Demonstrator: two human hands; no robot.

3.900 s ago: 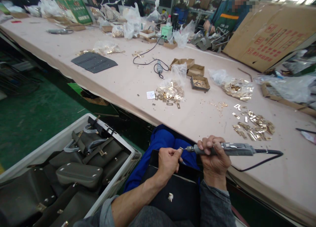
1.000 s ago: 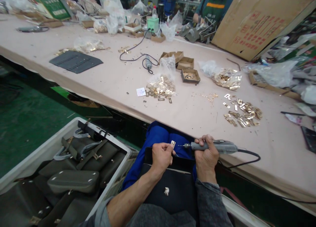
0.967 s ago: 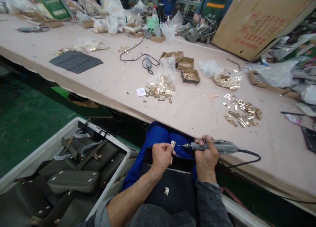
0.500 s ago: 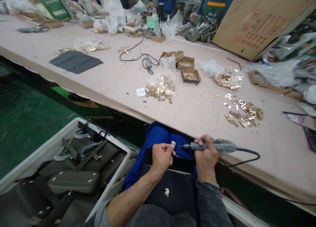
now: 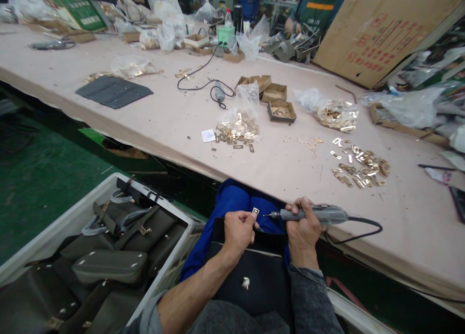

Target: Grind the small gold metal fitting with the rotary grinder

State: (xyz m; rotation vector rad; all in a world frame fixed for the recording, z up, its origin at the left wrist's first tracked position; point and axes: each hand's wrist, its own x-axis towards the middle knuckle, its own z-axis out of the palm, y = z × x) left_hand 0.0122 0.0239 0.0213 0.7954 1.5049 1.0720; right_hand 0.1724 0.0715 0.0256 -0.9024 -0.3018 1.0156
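Note:
My left hand point(image 5: 239, 231) is closed, pinching a small gold metal plate point(image 5: 255, 211) between thumb and fingertips. Wrapped around a grey electric screwdriver point(image 5: 329, 215), my right hand point(image 5: 303, 227) holds it level, its thin bit pointing left toward the plate with a gap between them. A black cable trails from the tool's back end. On my lap lies a dark bag point(image 5: 257, 271) with a small metal fitting point(image 5: 246, 282) on its face; whether the plate touches the bag is hard to make out.
A white crate point(image 5: 183, 227) of dark handbags stands at the left. On the table point(image 5: 163, 126) are loose gold plates point(image 5: 363, 167), a plastic bag of fittings point(image 5: 241, 123), a small box of tiny parts point(image 5: 281, 112) and a second screwdriver point(image 5: 219, 92). Across the table stands a person point(image 5: 314, 14).
The view has shifted very slightly. Both hands, the plate and the electric screwdriver stay in nearly the same place. Across the table, the person's arm has moved a little.

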